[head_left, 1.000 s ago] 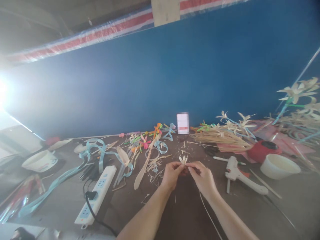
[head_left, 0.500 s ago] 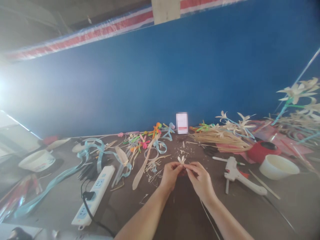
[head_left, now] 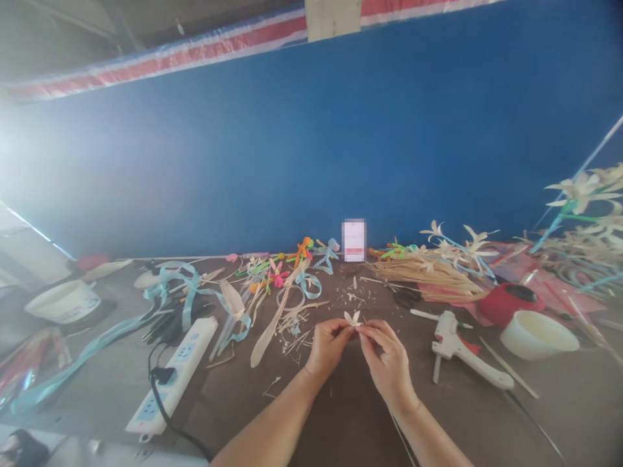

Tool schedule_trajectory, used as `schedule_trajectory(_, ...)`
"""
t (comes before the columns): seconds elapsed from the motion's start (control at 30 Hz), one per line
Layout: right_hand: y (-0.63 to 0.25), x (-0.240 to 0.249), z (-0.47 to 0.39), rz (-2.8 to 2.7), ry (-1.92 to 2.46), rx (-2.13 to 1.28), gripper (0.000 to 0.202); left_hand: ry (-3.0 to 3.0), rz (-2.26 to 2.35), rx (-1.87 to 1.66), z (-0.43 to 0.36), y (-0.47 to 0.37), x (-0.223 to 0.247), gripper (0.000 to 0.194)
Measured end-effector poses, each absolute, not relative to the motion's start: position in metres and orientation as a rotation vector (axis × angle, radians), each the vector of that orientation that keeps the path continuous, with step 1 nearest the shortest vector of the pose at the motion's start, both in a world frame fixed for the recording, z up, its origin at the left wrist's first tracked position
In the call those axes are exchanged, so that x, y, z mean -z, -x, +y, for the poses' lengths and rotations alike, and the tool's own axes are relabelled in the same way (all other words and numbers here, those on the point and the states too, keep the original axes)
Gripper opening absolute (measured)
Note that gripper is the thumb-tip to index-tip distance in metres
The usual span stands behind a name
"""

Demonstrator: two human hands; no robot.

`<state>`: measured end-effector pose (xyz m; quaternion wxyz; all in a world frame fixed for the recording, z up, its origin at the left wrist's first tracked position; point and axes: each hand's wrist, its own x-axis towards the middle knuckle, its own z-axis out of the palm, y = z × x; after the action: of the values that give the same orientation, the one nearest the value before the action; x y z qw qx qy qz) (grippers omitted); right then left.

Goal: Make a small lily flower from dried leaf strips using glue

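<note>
A small cream-white flower (head_left: pixel 352 318) with narrow pointed petals stands up between my two hands, above the dark table. My left hand (head_left: pixel 327 347) pinches its base from the left, thumb and fingers pressed together. From the other side my right hand (head_left: pixel 387 357) closes thumb and forefinger on the same base, fingertips almost touching those of the left. The fingers hide the flower's lower part. A thin pale stem (head_left: pixel 403 436) shows below my right wrist, running toward the near edge of the view.
A white glue gun (head_left: pixel 455 347), a cream bowl (head_left: pixel 538 335) and a red container (head_left: pixel 509 303) lie right. Left are a power strip (head_left: pixel 178 376), blue ribbon (head_left: pixel 92 363) and a white bowl (head_left: pixel 63 302). Dried strips (head_left: pixel 428 275) and a blue panel (head_left: pixel 302 143) are behind.
The view has shifted slightly. The flower has turned and sits lower between my fingertips, its petals now spread apart toward the camera. Both hands still pinch it.
</note>
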<state>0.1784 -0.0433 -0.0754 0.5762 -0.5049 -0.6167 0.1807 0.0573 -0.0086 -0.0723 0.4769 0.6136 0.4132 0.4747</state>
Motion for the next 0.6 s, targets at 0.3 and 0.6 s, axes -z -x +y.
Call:
schedule_trajectory(0.3,-0.1767,0.0679,-0.0478,-1.413,1.146,-0.483,0.019,-1.660,1.070,-1.268,-0.0123,-0.0579,0.0665,0.017)
schedule_trajectory(0.6,-0.1754,0.0700,-0.0493,-1.407,1.151,-0.559,0.021,-1.736,1.107,-1.311,-0.0134,-0.0568,0.0663,0.016)
